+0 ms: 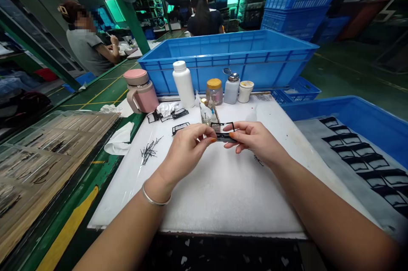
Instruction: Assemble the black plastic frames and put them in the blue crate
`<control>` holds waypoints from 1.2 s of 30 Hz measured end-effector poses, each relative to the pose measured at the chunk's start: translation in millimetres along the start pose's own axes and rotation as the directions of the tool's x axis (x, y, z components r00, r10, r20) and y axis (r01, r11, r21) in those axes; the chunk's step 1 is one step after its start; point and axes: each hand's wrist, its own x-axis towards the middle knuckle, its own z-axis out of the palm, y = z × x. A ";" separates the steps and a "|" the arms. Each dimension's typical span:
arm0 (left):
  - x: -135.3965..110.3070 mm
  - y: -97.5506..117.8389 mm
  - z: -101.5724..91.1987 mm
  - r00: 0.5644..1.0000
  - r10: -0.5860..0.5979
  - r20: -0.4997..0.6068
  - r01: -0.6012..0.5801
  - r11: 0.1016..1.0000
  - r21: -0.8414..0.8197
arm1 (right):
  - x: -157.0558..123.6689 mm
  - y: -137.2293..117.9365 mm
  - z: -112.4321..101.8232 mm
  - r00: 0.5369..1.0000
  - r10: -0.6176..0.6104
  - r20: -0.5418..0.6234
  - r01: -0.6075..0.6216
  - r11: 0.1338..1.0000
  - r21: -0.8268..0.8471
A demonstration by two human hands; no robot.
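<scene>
A small black rectangular frame (224,137), apparently plastic, is held up over the white work surface (219,194). My right hand (255,139) grips its right end between thumb and fingers. At its left end, my left hand (188,145) has thumb and forefinger pinched together on the bar; anything thin between those fingertips is too small to make out. Another black frame (180,128) lies just behind my left hand. To the left is a loose pile of thin black strips (149,151). A few more dark strips (259,160) lie partly hidden beneath my right hand.
Along the back stand a pink mug (143,92), a white bottle (184,84), a yellow-lidded jar (214,92), a pump bottle (231,89) and a small white tub (245,92). Behind is a blue crate (229,64). A right-hand bin (350,107) contains several black frames. Two people sit beyond.
</scene>
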 end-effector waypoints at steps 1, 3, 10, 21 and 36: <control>-1.1 -1.5 3.0 1.000 0.013 -0.018 -0.013 1.000 0.015 | -1.0 -0.1 3.1 1.000 0.011 0.029 -0.011 1.000 0.002; -3.6 -4.4 8.4 0.999 0.032 -0.034 -0.031 0.998 0.049 | -2.5 -0.2 7.9 0.997 0.029 0.077 -0.030 0.999 0.016; -10.4 -8.5 14.9 0.988 0.140 -0.072 -0.126 0.977 0.175 | -7.4 0.9 18.0 0.976 0.040 0.212 -0.054 0.996 0.065; -13.2 -10.2 16.5 0.986 0.167 -0.016 -0.156 0.946 0.285 | -8.5 0.8 22.7 0.972 0.036 0.232 -0.047 0.998 0.040; -14.0 -10.7 18.9 0.976 0.215 -0.034 -0.193 0.928 0.319 | -9.7 1.0 25.9 0.982 -0.032 0.185 0.041 0.998 -0.048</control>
